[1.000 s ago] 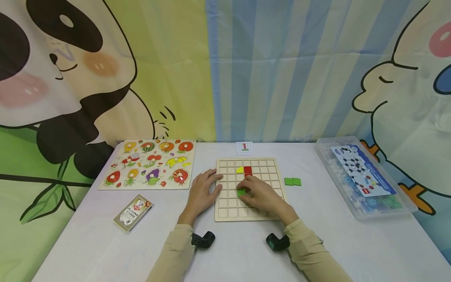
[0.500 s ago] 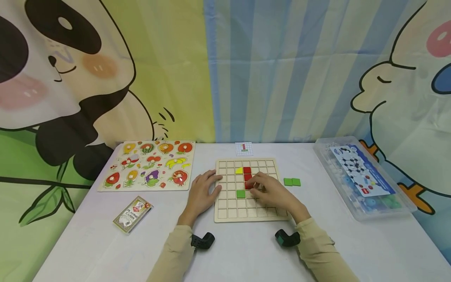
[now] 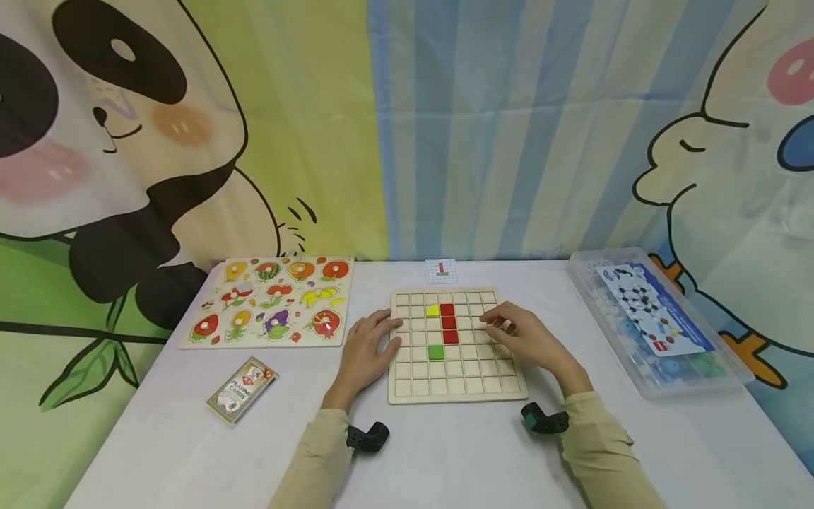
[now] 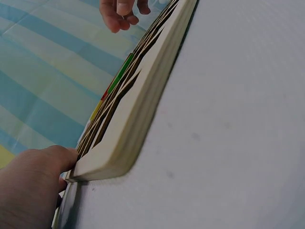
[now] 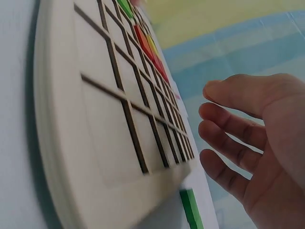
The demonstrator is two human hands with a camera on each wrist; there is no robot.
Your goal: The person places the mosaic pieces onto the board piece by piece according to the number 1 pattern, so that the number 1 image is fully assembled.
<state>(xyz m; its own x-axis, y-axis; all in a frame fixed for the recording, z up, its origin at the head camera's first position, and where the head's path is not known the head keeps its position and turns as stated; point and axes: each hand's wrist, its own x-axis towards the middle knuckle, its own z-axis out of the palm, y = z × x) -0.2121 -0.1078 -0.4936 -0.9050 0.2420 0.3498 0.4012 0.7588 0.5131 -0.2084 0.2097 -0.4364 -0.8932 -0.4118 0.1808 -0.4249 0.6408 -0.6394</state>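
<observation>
Fingers (image 5: 228, 143) relaxed, left hand (image 3: 364, 353) and right hand (image 3: 533, 338); clear plastic case (image 3: 629, 346) rightward; pale wooden gridded board (image 3: 473, 369) between hands, touching left.

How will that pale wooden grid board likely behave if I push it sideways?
The pale wooden grid board is probably stiff: its edge looks thick and solid in the left wrist view. Lying flat and broad, it should slide rather than tip. The red square tiles sit within its grid, so they'd likely ride along, but might fall out if tilted steeply.

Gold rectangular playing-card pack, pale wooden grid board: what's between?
The person's left hand, touching the board, plus white tabletop, as the head view shows.
</observation>
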